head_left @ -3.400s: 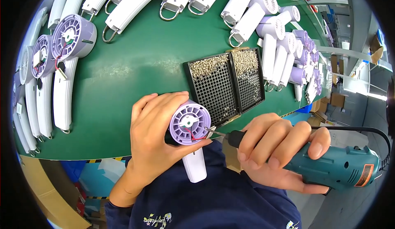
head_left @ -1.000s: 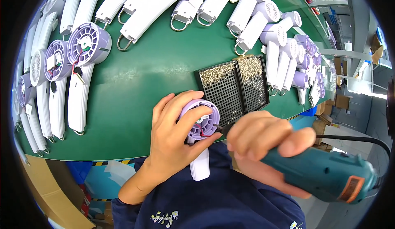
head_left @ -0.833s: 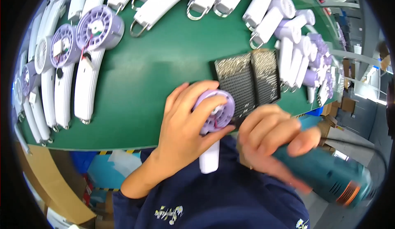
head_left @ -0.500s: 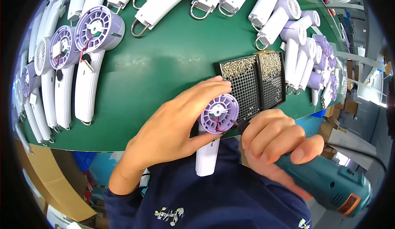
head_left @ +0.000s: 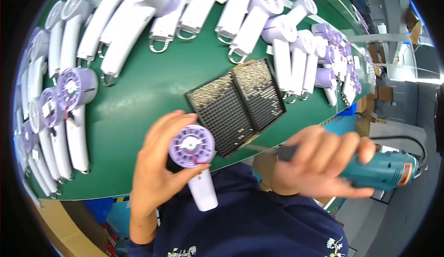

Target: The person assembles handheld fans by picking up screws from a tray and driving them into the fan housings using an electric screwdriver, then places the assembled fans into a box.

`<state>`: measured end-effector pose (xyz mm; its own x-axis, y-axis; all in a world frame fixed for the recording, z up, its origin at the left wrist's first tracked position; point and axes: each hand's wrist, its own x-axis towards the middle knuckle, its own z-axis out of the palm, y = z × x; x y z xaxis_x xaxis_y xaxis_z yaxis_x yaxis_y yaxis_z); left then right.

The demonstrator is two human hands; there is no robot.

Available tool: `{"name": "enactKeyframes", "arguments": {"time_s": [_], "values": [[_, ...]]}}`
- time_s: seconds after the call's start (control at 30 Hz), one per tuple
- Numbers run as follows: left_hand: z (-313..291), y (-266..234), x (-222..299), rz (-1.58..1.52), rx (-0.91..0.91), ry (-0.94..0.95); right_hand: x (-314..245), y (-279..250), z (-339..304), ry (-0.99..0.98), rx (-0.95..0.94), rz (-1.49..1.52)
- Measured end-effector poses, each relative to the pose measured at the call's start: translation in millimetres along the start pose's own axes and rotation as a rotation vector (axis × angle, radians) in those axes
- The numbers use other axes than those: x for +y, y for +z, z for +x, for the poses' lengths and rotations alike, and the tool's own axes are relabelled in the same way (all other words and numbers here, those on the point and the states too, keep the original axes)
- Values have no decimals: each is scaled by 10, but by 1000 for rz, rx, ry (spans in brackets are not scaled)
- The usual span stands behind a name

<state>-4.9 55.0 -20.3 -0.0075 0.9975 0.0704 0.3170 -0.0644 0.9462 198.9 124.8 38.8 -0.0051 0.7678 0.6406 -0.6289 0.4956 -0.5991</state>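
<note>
My left hand (head_left: 159,157) is closed around the round lilac head of a handheld fan (head_left: 202,193), thumb below and fingers above. The head faces up and shows its spoked inside with a red wire at the lower edge; the white handle points toward my body. In my right hand (head_left: 319,162) is a teal electric screwdriver (head_left: 381,170), lying sideways with its dark nose toward the fan but apart from it. That hand is blurred by motion. Just beyond the fan lies a black screw tray (head_left: 219,113) in two halves, holding many small brass-coloured screws.
More white fans (head_left: 127,39) with metal loops line the back of the green table (head_left: 138,113). Open lilac-headed fans (head_left: 76,90) with loose wires lie at the left. Further fans (head_left: 282,49) crowd the right. A black cord (head_left: 411,141) runs from the screwdriver's rear.
The screwdriver has swung level and drawn away from the fan's rim. In the picture, the fan and my left hand shift left and slightly down; the whole view has also turned.
</note>
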Motion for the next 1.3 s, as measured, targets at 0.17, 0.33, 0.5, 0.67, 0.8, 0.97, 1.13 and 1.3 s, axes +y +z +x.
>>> {"name": "enactKeyframes", "arguments": {"time_s": [0.17, 0.33, 0.5, 0.67, 0.8, 0.97, 1.13, 1.3], "values": [[-2, 78, -118, 2, 33, 7, -2, -719, 164, -24, -19, -154], [-59, 162, -169, -33, 97, -48, 210, -916, 211, -59, -156, -262], [-98, 213, -192, -83, 144, -61, 247, -981, 247, 25, -91, -182], [-114, 221, -200, -107, 160, -55, 312, -1042, 206, 25, -105, -167], [-118, 240, -226, -133, 177, -64, 383, -1075, 190, 22, -86, -137], [-123, 215, -225, -139, 170, -39, 380, -1090, 234, 52, -148, -128], [-99, 196, -224, -160, 134, -62, 380, -977, 203, 9, -172, -213], [-134, 230, -204, -358, 191, -114, 234, -846, 266, -1, -124, -65]]}}
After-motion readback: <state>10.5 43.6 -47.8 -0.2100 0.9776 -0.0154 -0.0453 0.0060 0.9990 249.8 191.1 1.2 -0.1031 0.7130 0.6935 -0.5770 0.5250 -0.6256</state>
